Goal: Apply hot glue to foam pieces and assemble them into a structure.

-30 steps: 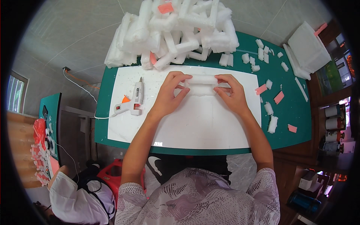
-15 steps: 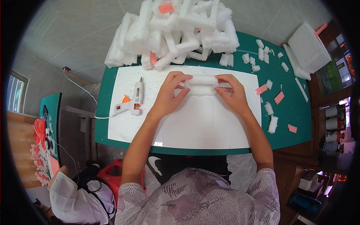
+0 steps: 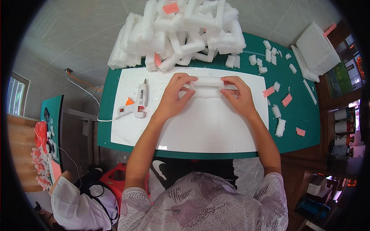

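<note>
Two grips in action: our left grip (image 3: 175, 97) and our right grip (image 3: 239, 97), each with thumb and fingers pinched onto one end of the same white foam piece (image 3: 208, 81).
Foam piece position: right between our grips, lying crosswise over the far part of the white board (image 3: 208, 131); we see a rounded bar with a second band on our side of it, and whether the two are bonded we can't tell.
Glue gun: on its side on the board, left of our left grip, untouched; the glue gun (image 3: 142, 96) sits well apart from the foam.
Foam heap: what a pile! Beyond our grips, the heap (image 3: 181, 36) shows bars meeting at angles; we'd judge many of those joined already.
Loose supply: right of our right grip, white foam bits (image 3: 280, 128) and pink pieces (image 3: 286, 100) lie scattered across the green tabletop (image 3: 304, 119), seemingly unused.
Score so far: plenty looks done in the heap, the piece in our grips looks mid-assembly, and how many are left we can't say.
</note>
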Motion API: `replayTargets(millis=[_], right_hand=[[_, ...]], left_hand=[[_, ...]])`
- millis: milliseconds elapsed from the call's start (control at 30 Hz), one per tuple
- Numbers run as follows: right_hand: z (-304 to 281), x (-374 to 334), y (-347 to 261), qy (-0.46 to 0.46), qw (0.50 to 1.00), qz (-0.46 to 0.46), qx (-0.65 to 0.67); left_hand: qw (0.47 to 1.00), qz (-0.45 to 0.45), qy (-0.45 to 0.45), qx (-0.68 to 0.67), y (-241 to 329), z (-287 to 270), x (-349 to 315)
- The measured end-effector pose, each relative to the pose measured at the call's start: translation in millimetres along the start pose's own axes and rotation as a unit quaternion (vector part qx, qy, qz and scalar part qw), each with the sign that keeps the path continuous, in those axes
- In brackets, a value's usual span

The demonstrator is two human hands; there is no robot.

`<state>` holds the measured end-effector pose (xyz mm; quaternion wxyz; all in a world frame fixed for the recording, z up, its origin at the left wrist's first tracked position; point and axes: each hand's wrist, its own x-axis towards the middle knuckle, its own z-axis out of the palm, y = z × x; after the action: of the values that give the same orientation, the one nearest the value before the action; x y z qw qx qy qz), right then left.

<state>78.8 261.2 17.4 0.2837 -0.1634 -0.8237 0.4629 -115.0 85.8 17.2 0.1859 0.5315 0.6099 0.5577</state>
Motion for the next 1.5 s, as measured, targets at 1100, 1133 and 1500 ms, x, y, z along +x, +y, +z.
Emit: replayTargets(millis=[1100, 1133, 1500], right_hand=[[0.1, -0.1, -0.1, 0.003, 1.000, -0.001, 0.001], [-0.1, 0.0, 0.3, 0.003, 1.000, -0.001, 0.001], [-0.2, 0.0, 1.0, 0.003, 1.000, -0.005, 0.004]], left_hand=[[1.000, 0.004, 0.002, 0.003, -0.1, -1.0, -0.3], [1.000, 0.003, 0.002, 0.003, 0.0, -0.8, -0.2], [1.000, 0.005, 0.001, 0.007, -1.1, -0.8, -0.4]])
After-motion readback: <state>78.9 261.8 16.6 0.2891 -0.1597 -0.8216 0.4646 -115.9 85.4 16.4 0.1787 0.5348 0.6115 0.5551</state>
